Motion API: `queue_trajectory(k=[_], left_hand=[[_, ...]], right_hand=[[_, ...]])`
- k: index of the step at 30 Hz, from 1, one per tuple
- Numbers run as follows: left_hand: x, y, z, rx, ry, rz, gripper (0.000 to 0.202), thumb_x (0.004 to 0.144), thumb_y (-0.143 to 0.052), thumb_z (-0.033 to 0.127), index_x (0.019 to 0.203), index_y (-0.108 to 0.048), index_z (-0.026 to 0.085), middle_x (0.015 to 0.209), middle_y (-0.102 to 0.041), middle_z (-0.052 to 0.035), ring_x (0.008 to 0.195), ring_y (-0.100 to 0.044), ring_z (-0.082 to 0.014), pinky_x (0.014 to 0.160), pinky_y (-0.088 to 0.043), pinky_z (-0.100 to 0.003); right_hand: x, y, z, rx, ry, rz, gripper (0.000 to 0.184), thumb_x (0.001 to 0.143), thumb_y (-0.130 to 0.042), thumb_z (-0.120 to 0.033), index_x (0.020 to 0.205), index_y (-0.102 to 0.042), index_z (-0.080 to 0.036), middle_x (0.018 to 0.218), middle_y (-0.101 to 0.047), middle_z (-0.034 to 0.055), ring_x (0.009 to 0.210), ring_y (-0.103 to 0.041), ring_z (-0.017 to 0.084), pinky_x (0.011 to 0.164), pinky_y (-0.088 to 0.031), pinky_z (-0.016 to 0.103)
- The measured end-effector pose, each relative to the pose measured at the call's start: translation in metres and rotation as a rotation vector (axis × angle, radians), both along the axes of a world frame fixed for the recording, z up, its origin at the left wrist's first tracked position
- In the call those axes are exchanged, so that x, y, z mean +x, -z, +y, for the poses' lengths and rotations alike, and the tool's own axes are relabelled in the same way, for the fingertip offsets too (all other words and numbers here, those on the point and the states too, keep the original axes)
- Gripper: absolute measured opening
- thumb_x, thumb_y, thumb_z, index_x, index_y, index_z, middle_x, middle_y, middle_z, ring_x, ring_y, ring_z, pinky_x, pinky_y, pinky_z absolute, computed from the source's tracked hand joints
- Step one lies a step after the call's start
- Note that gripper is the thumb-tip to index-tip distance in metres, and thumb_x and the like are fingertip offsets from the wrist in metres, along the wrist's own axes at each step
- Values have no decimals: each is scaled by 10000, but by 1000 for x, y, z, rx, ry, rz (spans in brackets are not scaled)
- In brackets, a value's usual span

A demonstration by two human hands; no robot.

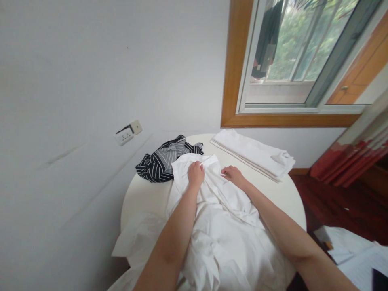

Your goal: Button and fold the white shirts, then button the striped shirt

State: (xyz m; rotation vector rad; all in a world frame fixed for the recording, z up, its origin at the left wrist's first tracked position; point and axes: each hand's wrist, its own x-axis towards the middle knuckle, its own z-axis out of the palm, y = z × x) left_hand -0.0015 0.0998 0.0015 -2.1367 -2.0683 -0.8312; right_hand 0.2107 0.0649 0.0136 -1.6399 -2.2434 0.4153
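A white shirt (230, 234) lies loosely spread over the round table, its collar end toward the wall and its lower part hanging over the near edge. My left hand (196, 173) is closed on the cloth near the collar. My right hand (234, 176) pinches the shirt's edge a little to the right. Beyond my left hand sits a crumpled black-and-white striped garment (163, 159), touching or close to the shirt. Creases run down the shirt between my forearms.
The round cream table (145, 198) stands against the wall. A folded white cloth stack (253, 153) rests at its back right. A wall socket (125, 136) is at the left, and a wood-framed window (235, 120) above. Papers (360, 258) lie at lower right, near a red-and-white curtain (348, 161).
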Motion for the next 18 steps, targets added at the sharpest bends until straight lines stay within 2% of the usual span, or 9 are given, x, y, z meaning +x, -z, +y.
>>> queue_trajectory(k=[3,5,7,10,12,15,18], left_hand=[[-1,1,1,17,-21,-40,181,921,-408,178,1005,-565,150,994,-612,-108,976,-567,-214,855,-411,-315],[-1,1,2,34,-39,-70,186,923,-386,159,1008,-550,146,1001,-608,-113,977,-568,-212,845,-417,-314],[-2,1,2,44,-43,-86,183,926,-377,155,1006,-541,148,997,-607,-113,974,-570,-211,839,-421,-313],[-2,1,1,40,-37,-75,180,933,-376,174,1001,-541,152,997,-606,-109,969,-573,-208,831,-420,-308],[-1,0,0,33,-17,-57,182,938,-381,198,1001,-547,161,993,-610,-101,966,-575,-206,829,-417,-306],[2,0,-1,35,67,-49,180,941,-396,229,1011,-555,182,982,-621,-83,969,-574,-202,847,-408,-305],[4,0,-2,61,128,-81,186,942,-400,246,1030,-555,195,996,-628,-77,986,-570,-199,871,-399,-305]], right_hand=[[1,-2,-5,-102,45,137,338,906,-525,-377,1177,-587,-185,949,-671,42,834,-587,145,749,-414,240],[3,-8,-9,-144,99,129,382,907,-517,-407,1181,-591,-150,937,-689,65,821,-604,155,723,-416,237],[6,-15,-10,-172,98,53,337,894,-534,-405,1044,-664,-133,937,-702,92,849,-613,177,714,-408,241],[12,-29,-10,-192,59,3,255,875,-549,-353,867,-699,-148,880,-712,79,835,-621,183,678,-388,236],[16,-38,-11,-126,99,-13,240,860,-561,-365,854,-689,-162,859,-707,66,816,-619,180,652,-371,233],[16,-50,-18,64,240,-104,267,865,-538,-427,876,-662,-190,862,-697,67,802,-613,193,621,-348,241],[12,-58,-25,226,306,-148,266,891,-490,-428,889,-637,-207,878,-691,76,825,-617,207,631,-356,249]])
